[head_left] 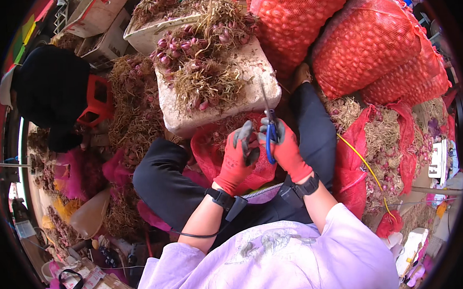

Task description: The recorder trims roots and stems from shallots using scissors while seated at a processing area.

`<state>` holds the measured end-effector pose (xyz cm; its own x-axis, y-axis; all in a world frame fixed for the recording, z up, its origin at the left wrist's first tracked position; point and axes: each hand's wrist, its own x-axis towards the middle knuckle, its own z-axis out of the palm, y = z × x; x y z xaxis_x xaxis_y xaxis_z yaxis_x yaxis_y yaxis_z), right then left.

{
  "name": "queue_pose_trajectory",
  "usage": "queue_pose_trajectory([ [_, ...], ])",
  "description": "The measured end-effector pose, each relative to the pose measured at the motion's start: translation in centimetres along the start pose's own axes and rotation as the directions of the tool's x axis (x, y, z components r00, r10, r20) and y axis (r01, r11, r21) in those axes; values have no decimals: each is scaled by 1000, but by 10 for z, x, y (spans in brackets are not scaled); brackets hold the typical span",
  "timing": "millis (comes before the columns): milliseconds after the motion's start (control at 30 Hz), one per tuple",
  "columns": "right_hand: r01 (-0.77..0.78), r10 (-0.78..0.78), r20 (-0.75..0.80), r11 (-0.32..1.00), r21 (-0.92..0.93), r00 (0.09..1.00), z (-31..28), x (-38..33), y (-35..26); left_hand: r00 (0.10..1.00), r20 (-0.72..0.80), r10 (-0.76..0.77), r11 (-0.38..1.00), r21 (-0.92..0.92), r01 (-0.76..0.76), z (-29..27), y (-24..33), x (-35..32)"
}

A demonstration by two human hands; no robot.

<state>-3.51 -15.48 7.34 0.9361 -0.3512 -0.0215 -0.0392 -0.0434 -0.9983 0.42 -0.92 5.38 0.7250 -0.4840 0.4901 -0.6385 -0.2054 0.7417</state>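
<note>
Both hands (pixel 262 151) grip blue-handled scissors (pixel 269 128) above red mesh bag (pixel 226 150)

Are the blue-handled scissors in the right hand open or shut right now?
Shut, as far as shows: the scissors show one thin blade line rising from the right hand, with no visible gap; at this size a slight opening cannot be ruled out.

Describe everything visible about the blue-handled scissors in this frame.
The blue-handled scissors have slim grey metal blades, seemingly closed, pointing up and away from the person toward the white foam box. The blue loop handles sit in the red-gloved right hand; the red-and-grey-gloved left hand is close beside, above the red mesh bag on the lap.
</note>
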Motion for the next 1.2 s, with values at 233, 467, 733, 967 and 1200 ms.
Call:
queue_pose_trajectory([
  [233,47,-22,113,974,-221,993,9,8,-27,996,-41,-80,996,-53,78,3,1,-4],
  [467,548,-449,315,670,-500,836,2,9,-19,654,439,-617,298,-639,710,-5,-11,-9],
  [733,-338,336,82,840,425,938,0,5,-2,763,319,-562,549,-546,633,-4,-14,-4],
  [967,226,-180,140,843,-488,974,14,4,-1,750,204,-630,464,-676,573,13,-14,-18],
  [1200,-287,265,113,850,441,958,2,7,11,709,297,-639,233,-804,547,8,-8,-6],
])
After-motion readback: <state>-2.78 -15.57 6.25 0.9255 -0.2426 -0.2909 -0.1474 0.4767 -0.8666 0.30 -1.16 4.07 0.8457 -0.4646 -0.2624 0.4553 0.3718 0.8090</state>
